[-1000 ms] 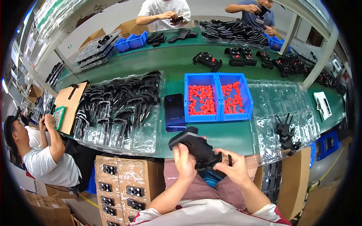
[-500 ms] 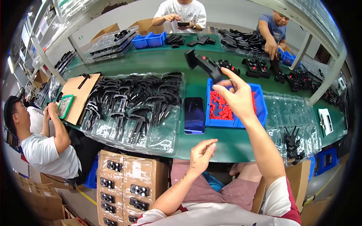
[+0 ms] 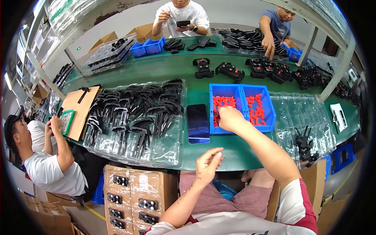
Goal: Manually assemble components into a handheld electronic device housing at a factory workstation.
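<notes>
My right hand (image 3: 232,119) reaches over the near wall of a two-compartment blue bin (image 3: 270,127). Its fingertips are down among small red plastic parts (image 3: 224,101) in the left compartment; the fingers look closed, and what they grip is hidden. More red parts (image 3: 257,109) lie in the right compartment. My left hand (image 3: 207,166) hovers near the table's front edge, thumb and fingers drawn together; anything between them is too small to name. Beyond the bin, a black bracket with a red piece (image 3: 202,67) lies beside another black bracket (image 3: 230,72).
Left of the bin lie a dark phone (image 3: 198,123) and a clear plastic tray (image 3: 166,150) heaped with black parts. Another clear tray (image 3: 286,105) sits right. Co-workers work across the table and at left. A carton (image 3: 150,182) stands below the left front edge.
My right hand has let go of the black bracket, which now rests on the table beyond the bin, and has come down into the left compartment. My left hand has barely moved.
</notes>
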The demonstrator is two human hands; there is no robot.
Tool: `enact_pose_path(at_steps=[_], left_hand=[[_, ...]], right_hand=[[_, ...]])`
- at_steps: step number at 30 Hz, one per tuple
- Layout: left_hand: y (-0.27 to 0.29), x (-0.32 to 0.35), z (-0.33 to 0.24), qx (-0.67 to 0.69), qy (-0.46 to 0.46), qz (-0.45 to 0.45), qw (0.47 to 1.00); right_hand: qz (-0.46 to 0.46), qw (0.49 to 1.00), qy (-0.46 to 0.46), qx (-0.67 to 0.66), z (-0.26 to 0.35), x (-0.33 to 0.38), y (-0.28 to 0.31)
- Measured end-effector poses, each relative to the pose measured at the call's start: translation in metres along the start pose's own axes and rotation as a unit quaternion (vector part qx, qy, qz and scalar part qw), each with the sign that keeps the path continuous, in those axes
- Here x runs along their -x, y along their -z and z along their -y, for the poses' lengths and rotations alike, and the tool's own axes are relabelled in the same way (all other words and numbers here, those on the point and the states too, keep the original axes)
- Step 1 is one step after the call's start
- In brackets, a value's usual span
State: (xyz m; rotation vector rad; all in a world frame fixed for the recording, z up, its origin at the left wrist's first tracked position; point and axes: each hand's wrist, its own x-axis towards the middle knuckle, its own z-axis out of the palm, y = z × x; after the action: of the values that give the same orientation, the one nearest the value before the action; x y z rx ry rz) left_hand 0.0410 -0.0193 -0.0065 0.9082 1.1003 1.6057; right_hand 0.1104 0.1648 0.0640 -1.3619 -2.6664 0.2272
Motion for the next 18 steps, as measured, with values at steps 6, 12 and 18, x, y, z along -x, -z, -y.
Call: enact_pose_path(at_steps=[6,12,18], left_hand=[[-0.001,0.0,0.0,-0.004,-0.002,-0.002,1.0],[-0.002,0.0,0.001,-0.018,-0.003,-0.01,1.0],[-0.005,0.001,-0.002,-0.038,-0.005,-0.013,0.999]], right_hand=[[0.008,0.999,-0.027,-0.029,0.004,-0.002,0.005],[0.001,0.997,-0.046,-0.054,0.003,0.001,0.007],[-0.133,0.981,-0.049,-0.129,0.0,0.014,0.007]])
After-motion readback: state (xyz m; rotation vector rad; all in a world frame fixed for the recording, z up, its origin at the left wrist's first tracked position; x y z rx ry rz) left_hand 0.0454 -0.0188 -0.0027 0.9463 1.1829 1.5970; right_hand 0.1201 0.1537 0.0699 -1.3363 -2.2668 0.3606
